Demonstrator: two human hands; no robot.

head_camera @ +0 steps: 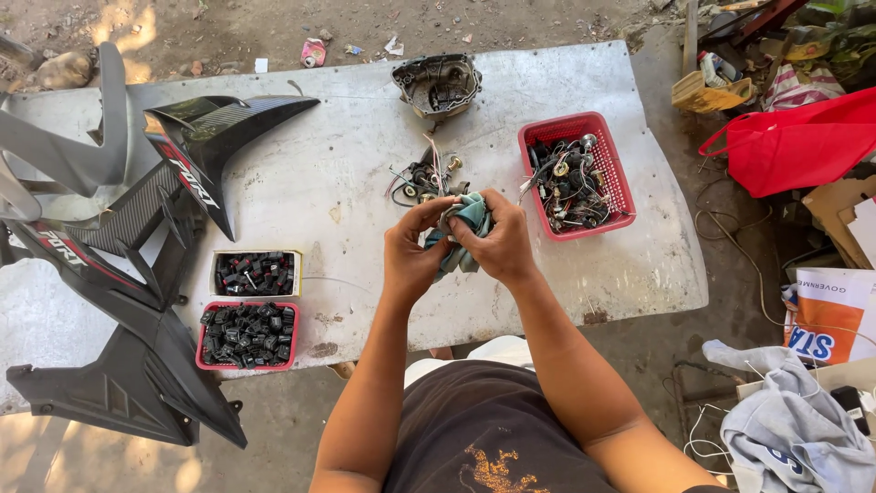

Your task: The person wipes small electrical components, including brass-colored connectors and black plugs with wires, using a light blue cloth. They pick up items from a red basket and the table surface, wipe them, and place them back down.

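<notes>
My left hand (412, 251) and my right hand (498, 239) meet above the middle of a worn grey table (310, 183). Both hands are closed around a teal cloth (468, 217) bunched between them. Something small seems wrapped inside the cloth, but it is hidden. Just beyond my fingers lies a cluster of small metal parts with wires (424, 176).
A red basket (613, 173) of wired parts stands right of my hands. A metal engine cover (437, 84) lies at the far edge. Two small trays of black parts (248, 333) and black fairing panels (196, 146) occupy the left. Red bag (798, 146) and grey clothing (794, 429) lie on the ground at right.
</notes>
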